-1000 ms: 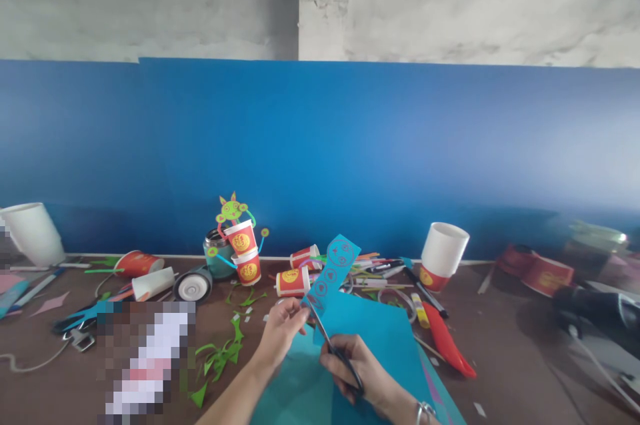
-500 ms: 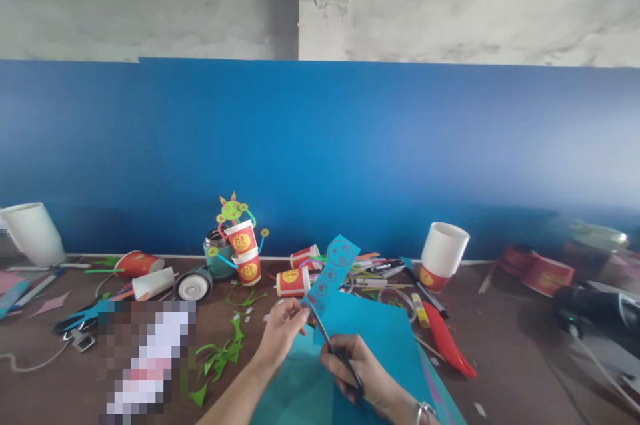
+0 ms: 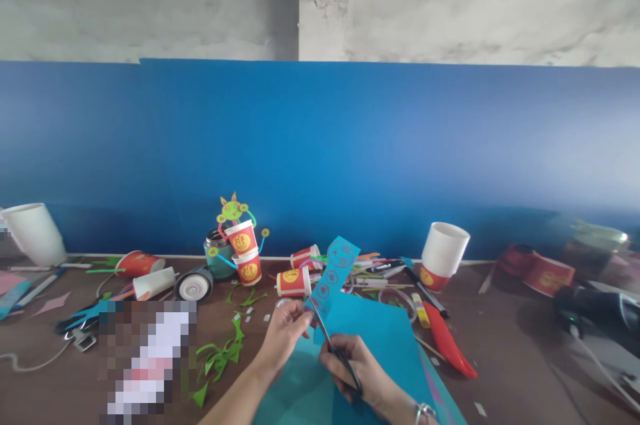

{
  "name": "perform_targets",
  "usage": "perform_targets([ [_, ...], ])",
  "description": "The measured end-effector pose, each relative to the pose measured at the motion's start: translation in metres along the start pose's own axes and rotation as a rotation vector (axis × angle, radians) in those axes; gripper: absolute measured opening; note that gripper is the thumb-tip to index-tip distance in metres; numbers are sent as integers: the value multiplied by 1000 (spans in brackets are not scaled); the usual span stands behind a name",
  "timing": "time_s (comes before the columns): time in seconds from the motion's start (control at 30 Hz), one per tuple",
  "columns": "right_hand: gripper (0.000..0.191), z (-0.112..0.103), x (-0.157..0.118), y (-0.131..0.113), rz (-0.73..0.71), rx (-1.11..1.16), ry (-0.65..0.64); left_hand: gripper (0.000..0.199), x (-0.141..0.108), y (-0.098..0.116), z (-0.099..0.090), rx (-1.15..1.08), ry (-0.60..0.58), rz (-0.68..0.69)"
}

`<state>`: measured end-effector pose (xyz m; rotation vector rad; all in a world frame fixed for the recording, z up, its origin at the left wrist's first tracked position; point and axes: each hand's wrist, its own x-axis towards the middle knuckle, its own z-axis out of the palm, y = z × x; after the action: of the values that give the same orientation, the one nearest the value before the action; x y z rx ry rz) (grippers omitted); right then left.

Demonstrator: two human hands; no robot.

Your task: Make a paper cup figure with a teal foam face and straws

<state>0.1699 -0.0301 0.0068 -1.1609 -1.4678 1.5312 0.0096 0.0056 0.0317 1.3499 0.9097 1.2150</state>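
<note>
Between its fingertips my left hand (image 3: 287, 333) pinches the lower end of a blue paper strip (image 3: 333, 275), which bears red-drawn circles, the largest a face at the top. My right hand (image 3: 360, 368) is closed around the handles of black-handled scissors (image 3: 345, 365). The blades point up and left and lie against the strip's lower end, close to my left fingertips. How far the blades are apart is hard to make out. Under both hands lie sheets of blue paper (image 3: 383, 325).
A stacked-cup figure (image 3: 247, 268) with a green paper head stands left of centre. Green scraps (image 3: 220, 355) lie left of my arm. Behind are tipped cups (image 3: 293, 281) and pens (image 3: 383, 268). On the right are a white cup stack (image 3: 444, 251) and a red object (image 3: 445, 341).
The strip has tilted and shifted very slightly at my left fingertips. My right hand and the scissors are nearly where they were.
</note>
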Motion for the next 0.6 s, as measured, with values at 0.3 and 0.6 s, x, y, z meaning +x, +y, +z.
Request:
perform_targets([
  [0.3,36,1,2,3,-3,28,-1,32,0,0,0,-21,-17,-10],
  [0.6,40,2,0,1,0,-3,20,33,1,-3,0,-33,-40,-21],
])
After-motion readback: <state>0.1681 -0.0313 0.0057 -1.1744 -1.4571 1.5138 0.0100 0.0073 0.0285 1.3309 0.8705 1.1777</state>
